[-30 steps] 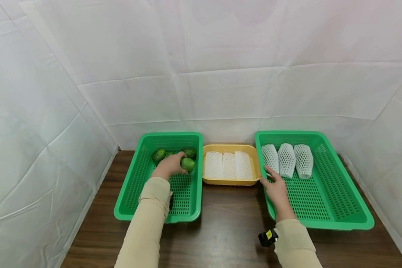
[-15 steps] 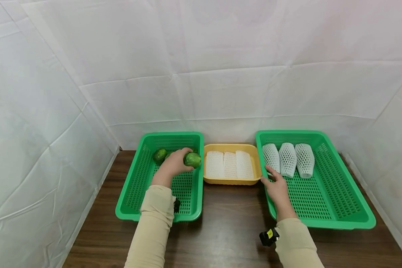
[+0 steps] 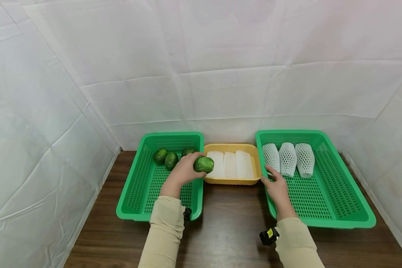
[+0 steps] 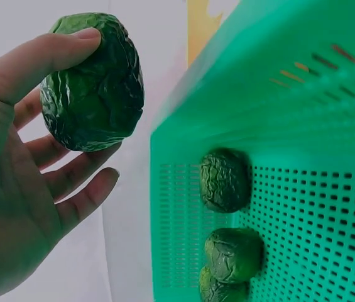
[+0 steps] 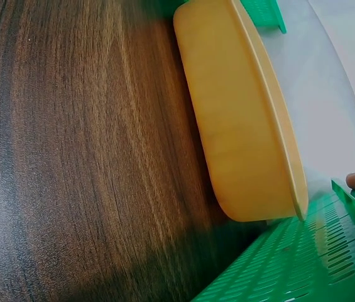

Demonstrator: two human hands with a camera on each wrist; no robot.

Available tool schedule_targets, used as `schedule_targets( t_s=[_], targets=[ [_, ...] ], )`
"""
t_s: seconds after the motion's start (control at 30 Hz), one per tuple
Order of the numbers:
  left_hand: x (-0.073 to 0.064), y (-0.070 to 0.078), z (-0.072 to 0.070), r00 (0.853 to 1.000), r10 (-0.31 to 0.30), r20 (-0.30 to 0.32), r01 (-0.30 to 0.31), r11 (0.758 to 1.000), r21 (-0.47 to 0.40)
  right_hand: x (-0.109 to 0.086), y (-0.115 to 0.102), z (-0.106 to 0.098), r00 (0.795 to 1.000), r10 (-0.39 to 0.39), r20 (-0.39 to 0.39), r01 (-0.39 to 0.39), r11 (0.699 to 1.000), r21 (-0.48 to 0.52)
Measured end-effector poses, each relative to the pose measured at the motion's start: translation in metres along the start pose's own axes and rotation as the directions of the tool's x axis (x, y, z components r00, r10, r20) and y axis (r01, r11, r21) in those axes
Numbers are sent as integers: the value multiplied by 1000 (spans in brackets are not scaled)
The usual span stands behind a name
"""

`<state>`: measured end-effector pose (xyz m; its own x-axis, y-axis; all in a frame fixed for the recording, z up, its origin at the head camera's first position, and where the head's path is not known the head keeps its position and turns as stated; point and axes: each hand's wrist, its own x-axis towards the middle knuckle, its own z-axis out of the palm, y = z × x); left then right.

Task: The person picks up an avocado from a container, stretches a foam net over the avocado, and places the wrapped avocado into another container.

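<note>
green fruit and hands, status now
Left hand holding green fruit near left basket's rim. Right hand at right basket's rim. Nothing visibly blocking the fruit.

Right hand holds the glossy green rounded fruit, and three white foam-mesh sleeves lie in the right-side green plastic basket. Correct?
Wrong hand: the left hand holds the glossy green rounded fruit, as the head and left wrist views show. The three white sleeves do lie in the right-side basket.
</note>
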<state>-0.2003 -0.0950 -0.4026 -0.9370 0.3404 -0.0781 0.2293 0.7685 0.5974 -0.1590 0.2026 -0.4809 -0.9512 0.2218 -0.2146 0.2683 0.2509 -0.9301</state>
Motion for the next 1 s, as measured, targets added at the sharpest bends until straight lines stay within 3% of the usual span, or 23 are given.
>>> schedule_targets(
  t_s=[0.17, 0.4, 0.67, 1.0],
  targets=[
    [-1, 2, 4, 1000, 5, -8, -5, 1000, -29, 0, 0, 0, 1000, -3, 0, 3, 1000, 3],
    [-4, 16, 13, 1000, -3, -20, 2, 998, -65, 0, 0, 0, 1000, 12, 2, -12, 1000, 3],
    [-4, 32, 31, 996, 79, -31, -79, 997, -12, -1, 1, -1, 1000, -4, 7, 5, 1000, -9],
    [-6, 46, 48, 992, 121, -31, -121, 993, 17, -1, 1, -1, 1000, -11, 8, 11, 1000, -9]
  ],
)
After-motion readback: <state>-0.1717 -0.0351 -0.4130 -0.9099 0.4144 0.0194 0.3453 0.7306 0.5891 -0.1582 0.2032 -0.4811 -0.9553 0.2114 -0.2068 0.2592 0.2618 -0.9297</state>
